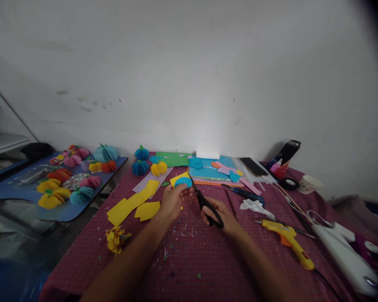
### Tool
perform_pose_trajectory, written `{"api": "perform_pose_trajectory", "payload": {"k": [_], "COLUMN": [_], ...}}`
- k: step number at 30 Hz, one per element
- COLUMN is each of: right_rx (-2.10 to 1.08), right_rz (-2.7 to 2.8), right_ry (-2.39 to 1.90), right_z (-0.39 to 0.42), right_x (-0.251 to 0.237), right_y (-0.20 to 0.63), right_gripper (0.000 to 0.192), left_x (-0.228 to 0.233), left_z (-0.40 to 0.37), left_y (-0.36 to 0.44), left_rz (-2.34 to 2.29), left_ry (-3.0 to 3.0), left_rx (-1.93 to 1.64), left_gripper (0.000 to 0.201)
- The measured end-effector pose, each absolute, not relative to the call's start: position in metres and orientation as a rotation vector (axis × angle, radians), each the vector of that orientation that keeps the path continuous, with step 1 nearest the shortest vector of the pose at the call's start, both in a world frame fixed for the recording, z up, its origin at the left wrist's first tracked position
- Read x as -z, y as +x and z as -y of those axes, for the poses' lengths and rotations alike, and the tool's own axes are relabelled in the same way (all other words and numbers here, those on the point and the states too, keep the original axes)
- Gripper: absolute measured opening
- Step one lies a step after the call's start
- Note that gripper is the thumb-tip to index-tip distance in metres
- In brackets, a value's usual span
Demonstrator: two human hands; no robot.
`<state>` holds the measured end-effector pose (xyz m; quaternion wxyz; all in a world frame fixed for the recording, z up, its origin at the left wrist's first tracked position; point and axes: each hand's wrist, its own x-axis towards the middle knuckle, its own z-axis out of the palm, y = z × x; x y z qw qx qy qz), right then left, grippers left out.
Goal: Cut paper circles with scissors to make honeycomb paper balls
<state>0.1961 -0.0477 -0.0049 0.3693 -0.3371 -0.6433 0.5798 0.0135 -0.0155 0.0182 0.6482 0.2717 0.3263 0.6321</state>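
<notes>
No readable writing is showing on any item. The left hand (173,200) is pinching a blue paper disc (183,182) backed by yellow paper (178,178), just above the worktop (189,260). The right hand (223,218) is gripping black scissors (204,203), whose blades are touching the disc's right edge. A yellow glue gun (286,240) is lying to the right, yellow paper strips (134,203) to the left, and 3 paper pumpkins (148,163) are sitting behind, nothing obstructing the hands

No readable text or labels (too blurred).
</notes>
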Motion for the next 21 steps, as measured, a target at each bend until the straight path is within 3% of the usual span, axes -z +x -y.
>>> {"api": "perform_pose_trajectory", "payload": {"k": [21], "right_rx": [-1.502], "right_rz": [1.711], "right_ry": [-0.901], "right_z": [0.046], "right_x": [-0.006], "right_y": [0.210], "right_gripper": [0.040], "left_x": [-0.016], "left_z": [0.011], "left_y": [0.007], "left_rz": [-0.713], "left_ry": [0.707], "left_rx": [-1.387], "left_gripper": [0.025]}}
